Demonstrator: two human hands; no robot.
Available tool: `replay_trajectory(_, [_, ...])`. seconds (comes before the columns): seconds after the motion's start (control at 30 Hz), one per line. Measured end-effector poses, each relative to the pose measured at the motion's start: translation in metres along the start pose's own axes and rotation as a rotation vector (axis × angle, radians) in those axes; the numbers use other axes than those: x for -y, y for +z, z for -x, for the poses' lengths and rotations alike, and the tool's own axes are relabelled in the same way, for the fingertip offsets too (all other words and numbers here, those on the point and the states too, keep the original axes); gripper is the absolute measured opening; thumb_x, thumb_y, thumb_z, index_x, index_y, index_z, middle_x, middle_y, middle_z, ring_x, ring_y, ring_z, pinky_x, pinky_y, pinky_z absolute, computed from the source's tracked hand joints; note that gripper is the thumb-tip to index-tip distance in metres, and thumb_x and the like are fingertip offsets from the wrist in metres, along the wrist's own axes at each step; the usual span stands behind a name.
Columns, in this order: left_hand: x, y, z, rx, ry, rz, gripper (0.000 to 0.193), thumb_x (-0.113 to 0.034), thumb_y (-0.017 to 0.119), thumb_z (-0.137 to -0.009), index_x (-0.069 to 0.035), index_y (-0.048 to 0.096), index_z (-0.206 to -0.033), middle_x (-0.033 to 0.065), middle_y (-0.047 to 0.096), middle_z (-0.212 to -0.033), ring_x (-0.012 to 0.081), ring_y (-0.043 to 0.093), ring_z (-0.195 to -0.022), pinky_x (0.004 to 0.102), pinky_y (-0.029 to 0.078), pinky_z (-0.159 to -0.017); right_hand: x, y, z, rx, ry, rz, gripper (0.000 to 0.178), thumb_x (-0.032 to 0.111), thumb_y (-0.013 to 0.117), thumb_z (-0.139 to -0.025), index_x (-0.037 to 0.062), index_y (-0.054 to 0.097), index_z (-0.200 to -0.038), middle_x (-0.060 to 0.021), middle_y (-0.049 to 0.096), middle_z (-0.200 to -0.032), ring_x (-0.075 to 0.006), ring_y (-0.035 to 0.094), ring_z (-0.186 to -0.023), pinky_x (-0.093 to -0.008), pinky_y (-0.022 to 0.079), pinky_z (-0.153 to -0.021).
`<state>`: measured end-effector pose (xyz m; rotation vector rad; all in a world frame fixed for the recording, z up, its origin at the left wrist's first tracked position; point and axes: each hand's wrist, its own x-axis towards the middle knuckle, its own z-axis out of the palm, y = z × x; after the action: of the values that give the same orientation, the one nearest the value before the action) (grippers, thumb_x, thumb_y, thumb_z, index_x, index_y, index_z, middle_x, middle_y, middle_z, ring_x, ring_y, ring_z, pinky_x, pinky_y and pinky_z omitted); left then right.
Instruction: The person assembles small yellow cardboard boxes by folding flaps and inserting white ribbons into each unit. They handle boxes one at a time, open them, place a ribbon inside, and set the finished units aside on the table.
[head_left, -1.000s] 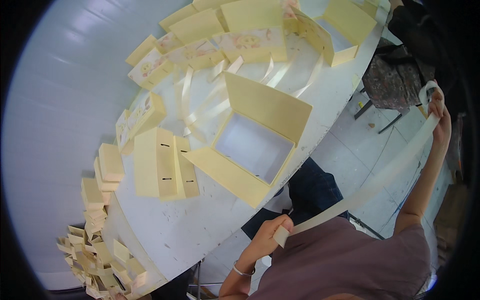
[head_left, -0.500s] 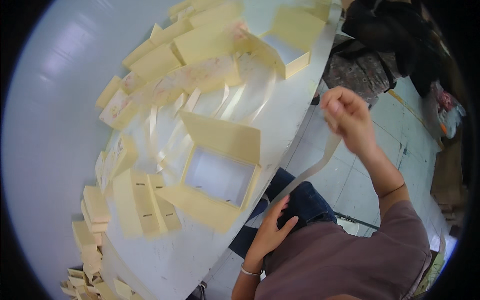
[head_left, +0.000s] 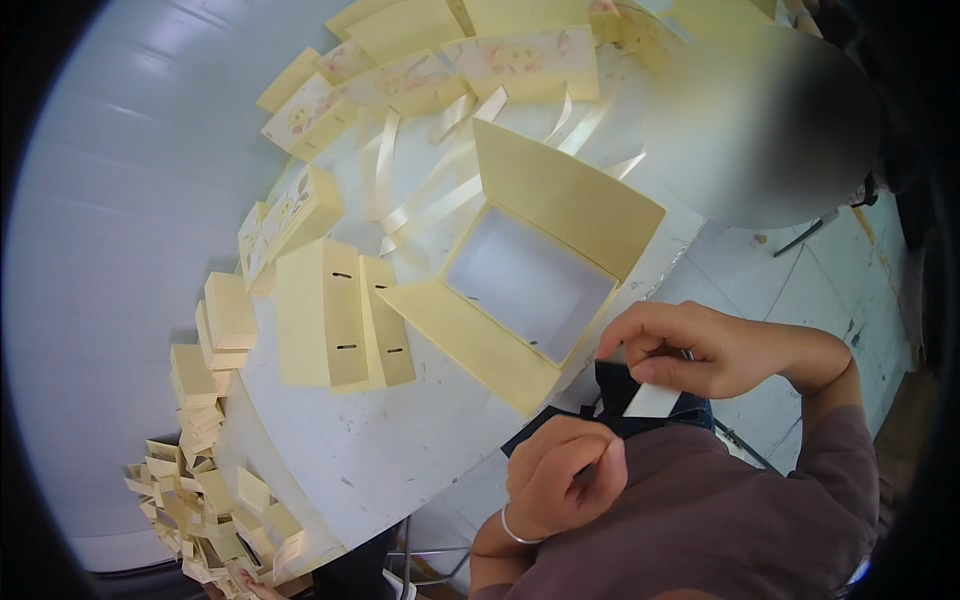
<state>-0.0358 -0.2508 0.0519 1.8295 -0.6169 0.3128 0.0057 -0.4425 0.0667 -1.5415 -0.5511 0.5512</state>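
My right hand [head_left: 690, 350] is closed, thumb and fingers pinching a pale ribbon [head_left: 653, 401]; a short flat length hangs below the thumb. My left hand [head_left: 563, 474] is curled shut just left of it, over my lap. Whatever its fingers hold, if anything, is hidden. Closest to both hands, an open cream box [head_left: 530, 285] lies at the table edge with its two flaps spread and a white inside. Small dark slits show in its floor. Left of it are cream box parts [head_left: 320, 315] with similar dark slots.
Several cream boxes with floral panels [head_left: 520, 62] line the table's far side, with loose pale ribbons [head_left: 435, 210] before them. More boxes [head_left: 228, 310] stand along the left, down to a heap [head_left: 200, 510]. Another person's hand [head_left: 250, 582] is by that heap. A blurred patch covers the upper right.
My right hand has come down and left from its raised position, bringing the ribbon close to my left hand. My left hand has risen slightly and curled. The view has shifted, too.
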Motion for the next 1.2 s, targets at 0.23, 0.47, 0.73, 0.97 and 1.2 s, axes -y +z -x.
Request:
replay_trajectory(0.23, [-0.004, -0.007, -0.002, 0.065, -0.197, -0.068, 0.022, -0.007, 0.070, -0.070, -0.001, 0.056, -0.085, 0.0086, 0.060, -0.072, 0.0149, 0.051, -0.048, 0.0222, 0.041, -0.043, -0.007, 0.018, -0.013, -0.057, -0.538, 0.390, 0.039, -0.005, 0.047, -0.080, 0.0033, 0.041, -0.117, -0.0124, 0.051, -0.084, -0.0276, 0.052, -0.072, -0.0324, 0.042, -0.062])
replay_trajectory(0.47, [-0.003, -0.024, 0.004, 0.017, -0.094, -0.303, 0.024, -0.016, 0.070, -0.070, -0.002, 0.055, -0.083, 0.0071, 0.059, -0.074, 0.0203, 0.055, -0.062, 0.0283, 0.043, -0.054, -0.015, 0.009, -0.021, 0.145, -0.368, 0.034, 0.010, 0.000, 0.052, -0.077, 0.0000, 0.051, -0.087, -0.0138, 0.048, -0.080, -0.0305, 0.051, -0.070, -0.0354, 0.042, -0.061])
replay_trajectory(0.73, [0.049, -0.024, -0.034, -0.293, -0.453, -0.018, 0.069, -0.010, 0.049, -0.075, 0.001, 0.018, -0.135, 0.0164, 0.033, -0.130, 0.0251, 0.035, -0.118, 0.0351, 0.028, -0.098, -0.043, 0.005, -0.120, -0.320, -0.345, 1.134, 0.003, 0.004, 0.055, -0.061, 0.0019, 0.057, -0.063, -0.0150, 0.054, -0.066, -0.0286, 0.056, -0.064, -0.0360, 0.044, -0.055])
replay_trajectory(0.97, [0.056, -0.028, -0.027, -0.302, -0.603, 0.298, 0.074, 0.001, 0.045, -0.069, 0.000, 0.012, -0.136, 0.0152, 0.030, -0.132, 0.0230, 0.033, -0.119, 0.0315, 0.025, -0.099, -0.067, -0.003, -0.140, -0.204, -0.258, 1.012, 0.002, 0.002, 0.055, -0.060, 0.0014, 0.055, -0.058, -0.0165, 0.055, -0.058, -0.0317, 0.056, -0.057, -0.0399, 0.043, -0.052])
replay_trajectory(1.2, [0.056, -0.027, -0.025, -0.327, -0.609, 0.296, 0.075, 0.000, 0.044, -0.070, -0.001, 0.011, -0.137, 0.0153, 0.030, -0.132, 0.0235, 0.033, -0.119, 0.0315, 0.024, -0.099, -0.066, 0.001, -0.149, -0.127, -0.241, 0.925, 0.004, 0.001, 0.054, -0.061, 0.0017, 0.057, -0.063, -0.0173, 0.058, -0.063, -0.0331, 0.058, -0.061, -0.0401, 0.045, -0.054])
